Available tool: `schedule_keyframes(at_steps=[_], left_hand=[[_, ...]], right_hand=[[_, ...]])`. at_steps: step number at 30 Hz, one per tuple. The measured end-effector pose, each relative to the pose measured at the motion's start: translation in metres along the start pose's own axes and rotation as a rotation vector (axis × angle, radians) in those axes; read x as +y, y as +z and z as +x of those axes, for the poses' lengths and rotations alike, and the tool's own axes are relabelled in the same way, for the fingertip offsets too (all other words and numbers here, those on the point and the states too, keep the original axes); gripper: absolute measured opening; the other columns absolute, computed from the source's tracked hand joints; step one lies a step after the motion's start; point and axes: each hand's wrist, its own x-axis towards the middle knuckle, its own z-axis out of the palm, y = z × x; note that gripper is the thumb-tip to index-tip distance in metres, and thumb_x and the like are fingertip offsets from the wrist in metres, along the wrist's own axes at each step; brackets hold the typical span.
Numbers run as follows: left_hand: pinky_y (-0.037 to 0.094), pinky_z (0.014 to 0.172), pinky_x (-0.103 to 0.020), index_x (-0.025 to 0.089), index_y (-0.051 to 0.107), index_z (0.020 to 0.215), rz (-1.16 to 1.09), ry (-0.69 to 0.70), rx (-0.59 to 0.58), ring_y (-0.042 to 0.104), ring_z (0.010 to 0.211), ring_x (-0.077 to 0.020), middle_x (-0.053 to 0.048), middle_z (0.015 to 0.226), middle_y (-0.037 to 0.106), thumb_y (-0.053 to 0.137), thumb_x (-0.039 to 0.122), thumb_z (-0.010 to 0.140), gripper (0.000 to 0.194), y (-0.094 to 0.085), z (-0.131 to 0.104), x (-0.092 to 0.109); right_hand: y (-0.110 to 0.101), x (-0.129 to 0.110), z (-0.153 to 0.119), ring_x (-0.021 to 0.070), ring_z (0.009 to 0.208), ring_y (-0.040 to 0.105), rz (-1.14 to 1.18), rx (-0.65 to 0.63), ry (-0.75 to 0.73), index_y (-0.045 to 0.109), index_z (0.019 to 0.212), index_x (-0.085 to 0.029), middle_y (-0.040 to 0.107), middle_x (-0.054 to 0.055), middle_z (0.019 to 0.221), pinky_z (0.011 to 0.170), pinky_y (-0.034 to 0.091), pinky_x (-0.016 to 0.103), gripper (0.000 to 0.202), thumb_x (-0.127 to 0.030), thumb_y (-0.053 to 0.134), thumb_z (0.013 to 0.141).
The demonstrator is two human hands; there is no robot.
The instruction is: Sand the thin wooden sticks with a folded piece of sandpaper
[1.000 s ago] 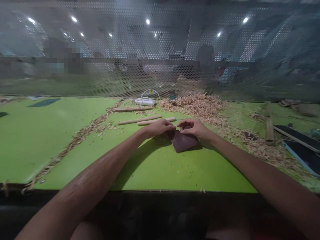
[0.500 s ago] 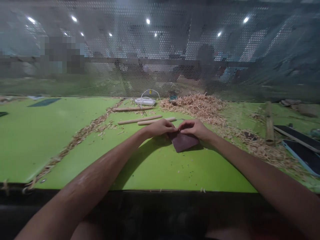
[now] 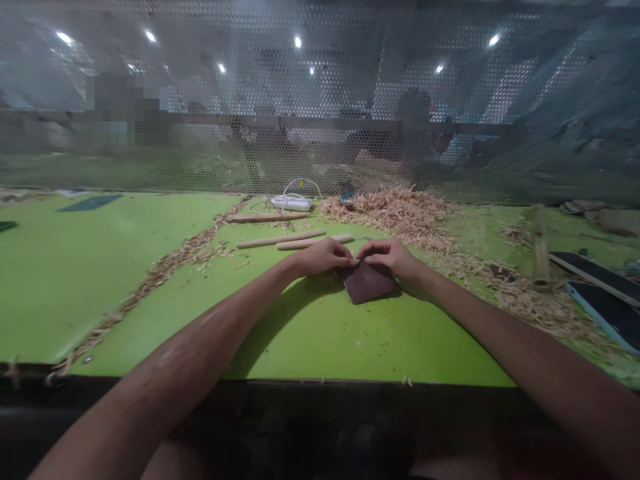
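Note:
A purple-brown piece of sandpaper (image 3: 371, 284) is held up over the green tabletop, its lower corner pointing toward me. My left hand (image 3: 323, 257) pinches its upper left edge between thumb and fingers. At the upper right edge, my right hand (image 3: 395, 259) grips it in the same way, the two thumbs nearly touching. The far side of the sandpaper and some fingertips are hidden. Just beyond my hands lie two slim round wooden sticks, the left stick (image 3: 277, 240) and the right stick (image 3: 310, 243).
A heap of wood shavings (image 3: 395, 212) lies against the perforated screen (image 3: 310, 157). More shavings trail along the table's seam. Behind the sticks are a white power strip (image 3: 293, 203) and a longer wooden piece (image 3: 267, 218). To the right lie a bamboo piece (image 3: 541, 253) and a blue-edged phone (image 3: 607, 313).

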Motion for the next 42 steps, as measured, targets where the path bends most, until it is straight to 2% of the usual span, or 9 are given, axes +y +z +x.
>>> schedule_keyframes(at_steps=[7, 17, 20, 25, 29, 33, 38, 42], left_hand=[[0.049, 0.066, -0.027, 0.014, 0.079, 0.086, 0.060, 0.040, 0.027, 0.060, 0.065, -0.0127, -0.001, 0.073, 0.071, 0.080, 0.038, 0.087, 0.024, 0.004, 0.000, 0.001], [0.043, 0.062, -0.027, 0.014, 0.075, 0.078, 0.166, 0.067, 0.042, 0.055, 0.062, -0.0130, 0.000, 0.067, 0.065, 0.075, 0.034, 0.088, 0.022, 0.007, 0.002, 0.007], [0.044, 0.063, -0.026, 0.013, 0.077, 0.078, 0.137, 0.055, 0.063, 0.055, 0.061, -0.0121, 0.000, 0.066, 0.066, 0.077, 0.034, 0.087, 0.023, 0.007, 0.001, 0.009], [0.050, 0.064, -0.026, 0.014, 0.079, 0.082, 0.022, -0.010, 0.035, 0.060, 0.062, -0.0125, -0.002, 0.072, 0.072, 0.082, 0.032, 0.083, 0.018, 0.004, 0.000, 0.005], [0.052, 0.065, -0.026, 0.015, 0.080, 0.084, 0.013, -0.008, 0.016, 0.063, 0.063, -0.0126, -0.003, 0.076, 0.076, 0.082, 0.031, 0.084, 0.017, 0.002, 0.000, 0.003], [0.051, 0.064, -0.025, 0.014, 0.080, 0.083, 0.012, -0.014, 0.008, 0.062, 0.062, -0.0125, -0.003, 0.073, 0.074, 0.083, 0.028, 0.083, 0.014, 0.002, 0.000, 0.005], [0.051, 0.066, -0.027, 0.015, 0.080, 0.079, 0.003, -0.043, 0.046, 0.062, 0.063, -0.0134, -0.003, 0.070, 0.073, 0.080, 0.022, 0.083, 0.008, 0.005, 0.000, 0.009], [0.049, 0.065, -0.028, 0.014, 0.079, 0.076, 0.012, -0.041, 0.063, 0.060, 0.061, -0.0137, -0.002, 0.066, 0.070, 0.076, 0.019, 0.084, 0.009, 0.008, -0.001, 0.012]], right_hand=[[0.003, 0.003, -0.001, 0.0241, 0.082, 0.065, -0.080, -0.033, 0.064, 0.080, 0.088, -0.021, 0.075, 0.009, 0.090, 0.071, 0.052, 0.036, 0.014, -0.032, 0.084, 0.079], [-0.002, 0.003, 0.004, 0.0239, 0.084, 0.065, -0.267, -0.073, -0.027, 0.080, 0.085, -0.021, 0.075, 0.009, 0.093, 0.074, 0.053, 0.037, 0.009, -0.030, 0.079, 0.083], [-0.004, 0.005, 0.008, 0.0239, 0.082, 0.065, -0.274, -0.052, -0.062, 0.079, 0.081, -0.022, 0.075, 0.008, 0.089, 0.074, 0.053, 0.037, 0.009, -0.030, 0.079, 0.081], [-0.007, 0.005, 0.012, 0.0237, 0.081, 0.064, -0.352, -0.066, -0.099, 0.078, 0.076, -0.022, 0.075, 0.007, 0.084, 0.076, 0.052, 0.038, 0.005, -0.027, 0.079, 0.077], [-0.007, 0.004, 0.011, 0.0243, 0.081, 0.065, -0.371, -0.070, -0.089, 0.079, 0.076, -0.022, 0.075, 0.008, 0.086, 0.076, 0.051, 0.038, 0.006, -0.028, 0.078, 0.078], [-0.006, 0.004, 0.009, 0.0239, 0.081, 0.065, -0.358, -0.059, -0.102, 0.079, 0.077, -0.022, 0.075, 0.007, 0.085, 0.074, 0.050, 0.036, 0.007, -0.029, 0.078, 0.079], [-0.008, 0.000, 0.010, 0.0226, 0.079, 0.064, -0.385, -0.140, -0.117, 0.082, 0.081, -0.023, 0.077, 0.007, 0.088, 0.072, 0.049, 0.035, 0.010, -0.032, 0.079, 0.082], [-0.009, 0.000, 0.011, 0.0222, 0.077, 0.064, -0.381, -0.140, -0.105, 0.083, 0.080, -0.022, 0.078, 0.008, 0.087, 0.071, 0.049, 0.035, 0.015, -0.036, 0.079, 0.084]])
